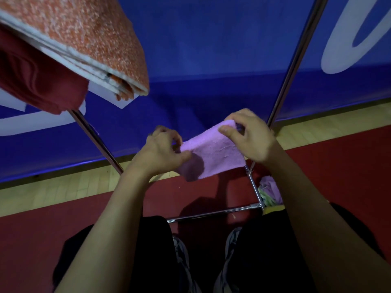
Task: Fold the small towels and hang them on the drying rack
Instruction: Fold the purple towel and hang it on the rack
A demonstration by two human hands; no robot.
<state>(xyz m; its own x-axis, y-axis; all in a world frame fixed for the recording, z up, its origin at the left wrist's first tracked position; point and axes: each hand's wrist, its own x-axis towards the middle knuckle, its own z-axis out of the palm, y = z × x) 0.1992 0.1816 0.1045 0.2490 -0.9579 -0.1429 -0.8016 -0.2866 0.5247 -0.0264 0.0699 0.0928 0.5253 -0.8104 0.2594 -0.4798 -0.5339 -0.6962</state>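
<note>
Pinching pink towel (211,154): left hand (160,151), right hand (251,136) grip | perhaps cloths (269,191) heaped beside rack (213,213)

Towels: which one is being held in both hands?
The purple towel, pinched by left hand and right hand; the orange towel and maroon towel hang on the rack.

Dim lighting. Blue banner (211,49) with white lettering backs a red floor (63,225) edged by pale wood strip (53,187).
</note>
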